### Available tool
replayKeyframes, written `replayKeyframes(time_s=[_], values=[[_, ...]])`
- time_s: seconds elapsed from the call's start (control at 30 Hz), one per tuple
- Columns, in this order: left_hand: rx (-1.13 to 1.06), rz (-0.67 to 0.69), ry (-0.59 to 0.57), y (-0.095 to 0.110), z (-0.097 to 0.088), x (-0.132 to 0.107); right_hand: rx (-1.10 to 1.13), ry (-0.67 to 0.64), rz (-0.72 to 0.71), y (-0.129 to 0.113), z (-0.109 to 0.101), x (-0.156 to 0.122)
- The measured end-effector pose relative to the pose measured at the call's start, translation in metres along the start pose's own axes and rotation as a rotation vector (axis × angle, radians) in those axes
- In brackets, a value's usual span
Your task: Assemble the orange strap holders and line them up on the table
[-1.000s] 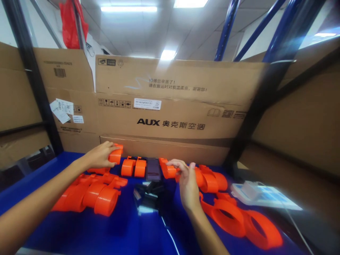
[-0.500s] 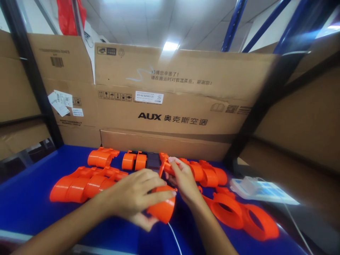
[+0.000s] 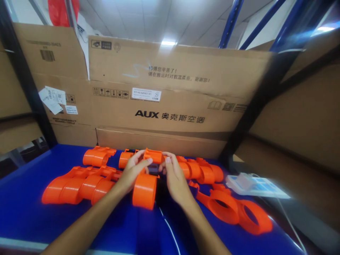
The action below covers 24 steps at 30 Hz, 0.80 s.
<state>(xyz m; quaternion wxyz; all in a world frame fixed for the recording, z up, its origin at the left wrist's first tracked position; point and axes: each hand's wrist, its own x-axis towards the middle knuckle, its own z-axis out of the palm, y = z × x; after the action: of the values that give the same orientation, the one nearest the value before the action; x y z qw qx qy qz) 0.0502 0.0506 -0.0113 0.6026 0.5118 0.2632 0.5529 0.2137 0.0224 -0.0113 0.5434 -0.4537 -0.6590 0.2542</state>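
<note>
My left hand [image 3: 135, 169] is closed on a small orange plastic piece [image 3: 153, 156], its thumb along the front. My right hand [image 3: 174, 177] has its fingertips pinched at the right end of that piece; their exact contact is partly hidden. Just below stands an orange ring-shaped part [image 3: 144, 192], with something black at its right side. Whether the ring joins the held piece or rests on the table, I cannot tell. Behind my fingers a dark block partly shows. A white cable [image 3: 170, 228] runs toward me from below the ring.
On the blue tabletop [image 3: 29, 177], rows of orange ring parts lie at left [image 3: 77, 187] and right [image 3: 202, 171]. Larger orange rings [image 3: 239, 212] are at front right, near a white-blue tray [image 3: 257, 186]. A cardboard wall [image 3: 170, 88] and dark rack posts close off the back.
My left hand has let go of the orange ring and moved up to the small orange piece. The ring now appears further left, and the view has shifted slightly.
</note>
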Motion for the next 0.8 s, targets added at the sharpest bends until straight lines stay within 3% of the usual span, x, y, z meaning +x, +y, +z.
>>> replayKeyframes(time_s=[0.1,0.17,0.23,0.47,0.8], values=[[-0.131,0.091,0.175,0.003,-0.015,0.001,-0.325,-0.193,-0.157,-0.005,0.002,-0.007],[-0.172,0.137,0.214,0.004,-0.022,0.001,-0.539,-0.382,-0.266,-0.007,0.009,-0.012],[-0.168,0.161,0.225,0.005,-0.026,0.000,-0.682,-0.488,-0.323,-0.006,0.020,-0.018],[-0.189,0.174,0.228,0.007,-0.025,-0.002,-0.783,-0.481,-0.419,0.007,0.054,-0.032],[-0.187,0.164,0.238,0.005,-0.027,-0.001,-0.833,-0.455,-0.413,0.013,0.059,-0.031]])
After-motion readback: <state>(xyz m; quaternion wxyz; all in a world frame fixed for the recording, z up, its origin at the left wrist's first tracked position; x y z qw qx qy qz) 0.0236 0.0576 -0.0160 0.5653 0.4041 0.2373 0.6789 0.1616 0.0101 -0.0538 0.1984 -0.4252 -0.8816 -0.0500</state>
